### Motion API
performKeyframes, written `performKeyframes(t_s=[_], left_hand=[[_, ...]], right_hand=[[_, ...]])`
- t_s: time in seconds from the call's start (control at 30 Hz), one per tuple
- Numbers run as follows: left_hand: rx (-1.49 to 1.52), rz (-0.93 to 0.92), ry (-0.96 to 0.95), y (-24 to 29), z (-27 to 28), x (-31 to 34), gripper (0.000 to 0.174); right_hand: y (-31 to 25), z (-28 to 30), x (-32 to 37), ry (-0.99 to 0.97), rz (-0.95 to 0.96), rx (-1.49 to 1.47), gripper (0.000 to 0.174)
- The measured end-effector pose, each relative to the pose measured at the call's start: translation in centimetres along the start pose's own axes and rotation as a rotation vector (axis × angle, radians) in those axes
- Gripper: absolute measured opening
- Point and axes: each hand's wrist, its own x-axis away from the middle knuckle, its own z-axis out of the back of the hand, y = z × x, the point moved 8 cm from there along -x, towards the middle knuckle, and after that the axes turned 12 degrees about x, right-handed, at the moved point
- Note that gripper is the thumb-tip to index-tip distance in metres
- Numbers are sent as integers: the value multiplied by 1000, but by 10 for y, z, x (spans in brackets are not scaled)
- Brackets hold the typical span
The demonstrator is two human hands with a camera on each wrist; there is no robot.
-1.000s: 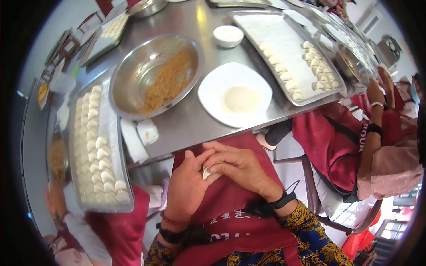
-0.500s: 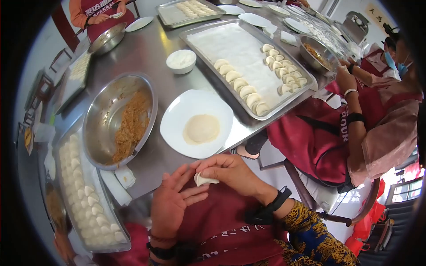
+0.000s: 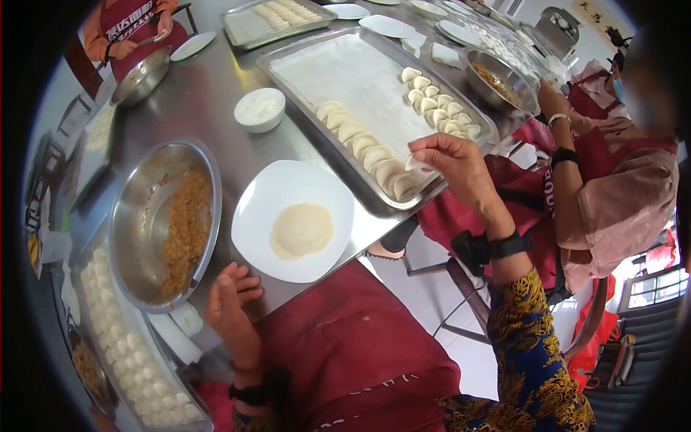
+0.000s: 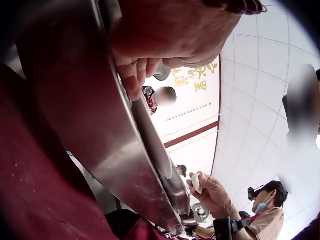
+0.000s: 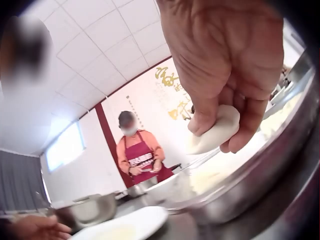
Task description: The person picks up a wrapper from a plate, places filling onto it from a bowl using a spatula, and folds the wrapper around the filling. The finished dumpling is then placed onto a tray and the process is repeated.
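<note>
My right hand (image 3: 461, 171) pinches a folded dumpling (image 5: 220, 131) between thumb and fingers, above the near corner of a metal tray (image 3: 327, 68). Along that tray's near side runs a row of finished dumplings (image 3: 353, 135), overlapping one another. My left hand (image 3: 232, 309) is at the table edge, fingers loosely bent and holding nothing, between the filling bowl and a white plate (image 3: 252, 209). One flat, round dough wrapper (image 3: 301, 230) lies on the plate. The steel bowl (image 3: 124, 263) contains brown minced filling (image 3: 187, 230).
A small white bowl (image 3: 260, 109) with white contents stands behind the plate. At the left is a second tray of dumplings (image 3: 119, 338). A seated person (image 3: 619, 180) works at the right, near another filling bowl (image 3: 497, 83); one more stands across the table (image 3: 216, 65).
My hands have parted. The right hand carried the dumpling from in front of my apron rightward over the tray, while the left let go and moved down and left to the table edge.
</note>
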Motion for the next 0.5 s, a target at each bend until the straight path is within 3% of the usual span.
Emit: performKeyframes(t_s=[0.17, 0.3, 0.4, 0.5], left_hand=[[-99, -100, -20, 4, -2, 0, 42], [-42, -29, 35, -10, 6, -3, 41], [-124, -58, 6, -2, 0, -1, 40], [-127, -86, -2, 3, -3, 0, 39]], right_hand=[[36, 23, -22, -1, 43, 404, 15], [36, 17, -23, -82, 97, 406, 13], [38, 11, -20, -171, 57, 321, 12], [33, 6, -19, -207, 131, 410, 13]])
